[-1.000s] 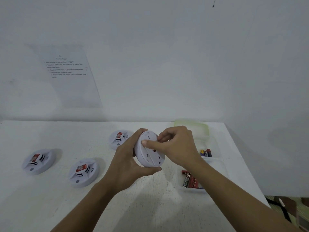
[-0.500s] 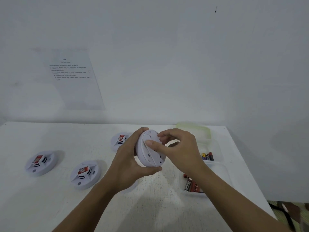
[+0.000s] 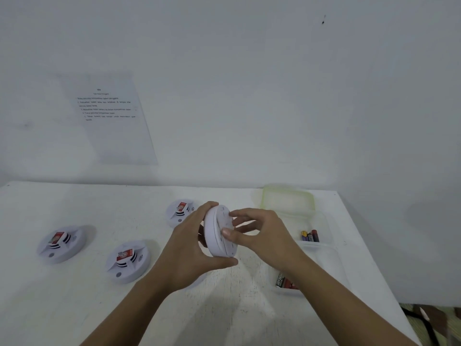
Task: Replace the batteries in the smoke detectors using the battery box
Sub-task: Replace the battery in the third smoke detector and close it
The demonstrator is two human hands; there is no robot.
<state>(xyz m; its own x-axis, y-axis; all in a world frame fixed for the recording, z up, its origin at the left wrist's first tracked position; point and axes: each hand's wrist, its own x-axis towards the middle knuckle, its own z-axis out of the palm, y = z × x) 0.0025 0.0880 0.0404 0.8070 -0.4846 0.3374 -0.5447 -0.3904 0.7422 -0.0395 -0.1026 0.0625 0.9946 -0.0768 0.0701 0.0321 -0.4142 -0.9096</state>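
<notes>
My left hand (image 3: 192,248) grips a white round smoke detector (image 3: 217,233) on edge above the table, its back plate facing right. My right hand (image 3: 259,233) touches that back plate, thumb on the rim and fingers spread over the face. Three more smoke detectors lie face up on the table: one far left (image 3: 61,243), one in the middle (image 3: 128,260), one behind my left hand (image 3: 180,211). A clear battery box (image 3: 324,248) at the right holds batteries (image 3: 310,236) in its far part and more batteries (image 3: 283,282) near my right forearm.
The white table (image 3: 74,308) ends at a right edge near the box. A pale green lid (image 3: 287,198) lies behind the box. A printed sheet (image 3: 107,116) hangs on the wall. Floor clutter (image 3: 434,320) shows at the lower right.
My right hand's fingers have opened out over the detector's back plate, and the detector has turned more edge-on in my left hand. The view has shifted slightly.
</notes>
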